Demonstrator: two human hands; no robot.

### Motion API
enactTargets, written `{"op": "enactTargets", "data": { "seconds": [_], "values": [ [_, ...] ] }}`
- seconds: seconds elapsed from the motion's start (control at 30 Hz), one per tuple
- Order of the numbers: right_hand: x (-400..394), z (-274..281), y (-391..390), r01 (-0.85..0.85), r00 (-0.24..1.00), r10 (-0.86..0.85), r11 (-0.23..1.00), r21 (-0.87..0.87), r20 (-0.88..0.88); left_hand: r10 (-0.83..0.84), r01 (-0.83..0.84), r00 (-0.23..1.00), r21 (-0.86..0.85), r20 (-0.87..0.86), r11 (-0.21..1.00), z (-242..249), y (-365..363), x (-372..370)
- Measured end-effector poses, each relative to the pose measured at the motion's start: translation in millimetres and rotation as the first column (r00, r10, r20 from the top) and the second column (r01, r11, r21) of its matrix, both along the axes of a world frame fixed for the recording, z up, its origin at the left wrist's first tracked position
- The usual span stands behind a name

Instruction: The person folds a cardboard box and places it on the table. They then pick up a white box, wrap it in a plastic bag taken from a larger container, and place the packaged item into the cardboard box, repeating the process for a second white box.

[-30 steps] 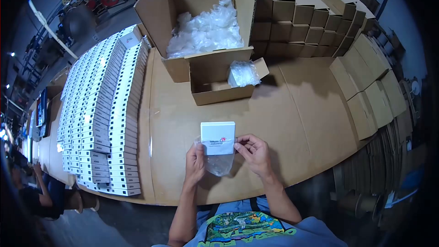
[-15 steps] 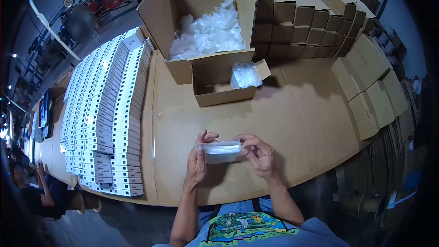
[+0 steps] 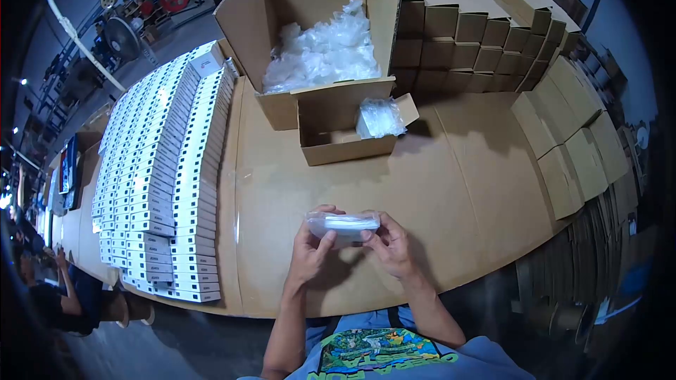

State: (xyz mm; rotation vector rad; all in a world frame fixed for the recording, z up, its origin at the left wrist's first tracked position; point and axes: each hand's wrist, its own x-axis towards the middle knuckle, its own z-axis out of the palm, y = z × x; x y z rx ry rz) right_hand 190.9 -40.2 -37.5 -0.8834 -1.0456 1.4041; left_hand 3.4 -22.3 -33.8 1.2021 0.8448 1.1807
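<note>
A flat white item in a clear plastic bag (image 3: pixel 343 224) is held above the near part of the table, between both hands. My left hand (image 3: pixel 310 248) is closed around its left end, with the thumb on the near side. At the right end, my right hand (image 3: pixel 391 246) grips the bag, its thumb along the lower edge. Farther back stands an open small carton (image 3: pixel 345 151) with several plastic-bagged items (image 3: pixel 380 118) at its right end. Behind it, a large open carton (image 3: pixel 239 17) holds a heap of crumpled clear plastic bags (image 3: pixel 324 53).
Stacked rows of small white boxes (image 3: pixel 151 162) line the table's left side. Brown cartons (image 3: pixel 472 28) are piled at the back right, with more cartons (image 3: pixel 574 134) along the right edge. Another person's arm (image 3: pixel 68 288) shows at far left.
My right hand has shifted its hold, and both thumbs now press on the near side of the bagged item. The item has moved slightly right and up in view.
</note>
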Motion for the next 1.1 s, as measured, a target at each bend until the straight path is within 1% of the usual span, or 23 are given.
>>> {"op": "enactTargets", "data": {
  "seconds": [0.03, 0.13, 0.17, 0.27, 0.37, 0.47, 0.5, 0.53, 0.57, 0.6, 0.63, 0.67, 0.73, 0.77, 0.87, 0.97, 1.07, 1.1],
  "values": [
    [3, -2, 1, -0.016, 0.999, 0.015, 1.000, 0.023, 0.036, -0.017, 0.021, 0.997, -0.056, 0.071, 0.998, -1, -1, 1],
    [9, -7, 3, -0.041, 0.994, 0.029, 0.992, 0.119, 0.102, -0.032, 0.044, 0.981, -0.057, 0.193, 0.997, -10, -2, 2],
    [10, -7, 5, -0.046, 0.993, 0.028, 0.986, 0.158, 0.116, 0.022, -0.020, 0.985, -0.016, 0.169, 1.000, -11, -2, 5],
    [17, 9, 5, -0.032, 0.979, 0.026, 0.999, 0.026, 0.203, 0.076, -0.075, 0.996, -0.022, 0.054, 0.997, -13, -2, 6],
    [18, 7, 7, 0.088, 0.980, -0.110, 0.987, 0.137, 0.167, 0.182, -0.168, 0.982, -0.201, 0.054, 0.965, -2, -6, 14],
    [19, 7, 12, 0.328, 0.944, -0.316, 0.933, 0.151, -0.098, 0.270, -0.220, 0.953, -0.292, 0.141, 0.931, 8, -5, 16],
    [21, 20, 8, 0.302, 0.951, -0.283, 0.936, 0.179, -0.125, 0.273, -0.228, 0.953, -0.281, 0.133, 0.932, 6, -4, 15],
    [23, 25, 10, 0.194, 0.976, -0.213, 0.942, 0.273, 0.039, 0.277, -0.236, 0.953, -0.268, 0.126, 0.934, 1, -1, 15],
    [25, 29, 11, 0.074, 0.966, -0.153, 0.937, 0.342, 0.209, 0.279, -0.242, 0.953, -0.259, 0.118, 0.935, -1, -1, 15],
    [26, 30, 10, -0.052, 0.920, -0.105, 0.921, 0.385, 0.377, 0.274, -0.239, 0.955, -0.244, 0.118, 0.940, -1, -3, 17],
    [22, 31, 10, -0.083, 0.897, -0.092, 0.925, 0.370, 0.433, 0.267, -0.235, 0.956, -0.226, 0.119, 0.945, -1, -4, 20],
    [24, 31, 10, -0.083, 0.893, -0.077, 0.940, 0.330, 0.443, 0.261, -0.233, 0.958, -0.206, 0.120, 0.950, 0, -3, 24],
    [25, 26, 13, -0.093, 0.889, -0.031, 0.965, 0.246, 0.456, 0.304, -0.250, 0.938, -0.284, 0.167, 0.926, 2, -7, 28],
    [25, 23, 14, -0.076, 0.874, -0.067, 0.960, 0.271, 0.482, 0.331, -0.260, 0.925, -0.323, 0.188, 0.910, 2, -9, 27],
    [26, 25, 14, -0.068, 0.869, -0.071, 0.963, 0.260, 0.490, 0.332, -0.269, 0.932, -0.332, 0.149, 0.904, -14, -10, 17],
    [28, 33, 12, -0.065, 0.815, -0.109, 0.959, 0.276, 0.570, 0.317, -0.220, 0.921, -0.366, 0.228, 0.904, -6, -11, 19],
    [30, 35, 11, -0.059, 0.824, -0.119, 0.955, 0.291, 0.554, 0.279, -0.181, 0.927, -0.352, 0.251, 0.918, -6, -11, 19],
    [31, 37, 10, -0.054, 0.822, -0.106, 0.964, 0.262, 0.560, 0.271, -0.163, 0.911, -0.331, 0.312, 0.929, 5, -12, 19]
  ]
}}
